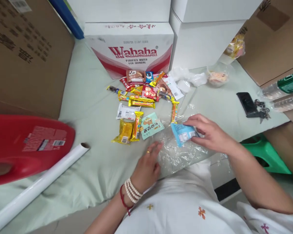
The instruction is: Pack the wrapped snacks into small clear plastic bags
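Note:
My right hand (208, 132) grips a small light-blue snack packet (184, 134) between thumb and fingers, above a crumpled clear plastic bag (175, 157). My left hand (146, 167) lies on the cloth with its fingers loosely stretched out, the tips at the bag's left edge. Just beyond those fingertips is a pale green snack packet (152, 126). Beside it are a yellow stick packet (137, 126), a yellow wrapped snack (123, 131) and a white packet (128, 111). Another yellow stick (175, 111) lies behind the blue packet.
A pile of wrapped snacks (150, 92) sits before a Wahaha water carton (134, 48). On the left are a red jug (39, 130) and a white roll (44, 182). Keys (264, 112), a black wallet-like item (247, 102) and plastic bottles (289, 83) stand right.

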`<state>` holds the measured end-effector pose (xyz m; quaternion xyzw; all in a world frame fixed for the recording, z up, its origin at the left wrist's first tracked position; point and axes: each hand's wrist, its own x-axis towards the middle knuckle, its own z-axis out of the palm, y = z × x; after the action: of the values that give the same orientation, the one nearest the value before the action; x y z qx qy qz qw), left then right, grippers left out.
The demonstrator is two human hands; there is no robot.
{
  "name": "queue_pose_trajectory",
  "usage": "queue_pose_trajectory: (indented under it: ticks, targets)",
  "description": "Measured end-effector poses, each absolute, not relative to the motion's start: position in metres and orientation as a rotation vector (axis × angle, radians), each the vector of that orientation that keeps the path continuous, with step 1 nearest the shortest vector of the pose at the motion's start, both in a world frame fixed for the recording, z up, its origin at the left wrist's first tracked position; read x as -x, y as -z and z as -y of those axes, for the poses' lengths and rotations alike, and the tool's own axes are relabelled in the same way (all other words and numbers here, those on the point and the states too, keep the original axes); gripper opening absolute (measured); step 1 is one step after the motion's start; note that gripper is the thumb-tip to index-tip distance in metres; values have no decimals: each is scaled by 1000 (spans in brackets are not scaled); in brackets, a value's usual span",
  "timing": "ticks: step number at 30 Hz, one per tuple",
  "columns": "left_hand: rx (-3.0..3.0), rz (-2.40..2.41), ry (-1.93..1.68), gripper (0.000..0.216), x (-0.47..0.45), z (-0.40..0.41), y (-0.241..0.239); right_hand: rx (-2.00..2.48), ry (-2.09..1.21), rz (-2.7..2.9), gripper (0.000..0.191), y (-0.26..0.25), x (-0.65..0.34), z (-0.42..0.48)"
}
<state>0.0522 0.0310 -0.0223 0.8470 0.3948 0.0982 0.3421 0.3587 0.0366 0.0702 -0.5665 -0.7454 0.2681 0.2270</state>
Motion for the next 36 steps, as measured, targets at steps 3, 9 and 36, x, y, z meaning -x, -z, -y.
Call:
queue_pose_trajectory:
  ticks: [3,9,36]
  targets:
    - [-2284,-1103,-281,80,-47,-27,21,1759,-742,2218,58,-32,-345,-39]
    - [-2668,-868,-505,63,-47,-15,12,1617,-763,2204,70,-24,-375,-15]
    - [-2265,-1706,-768,55,-108,-92,44,1669,-385,2310,62,-19,-393,-118]
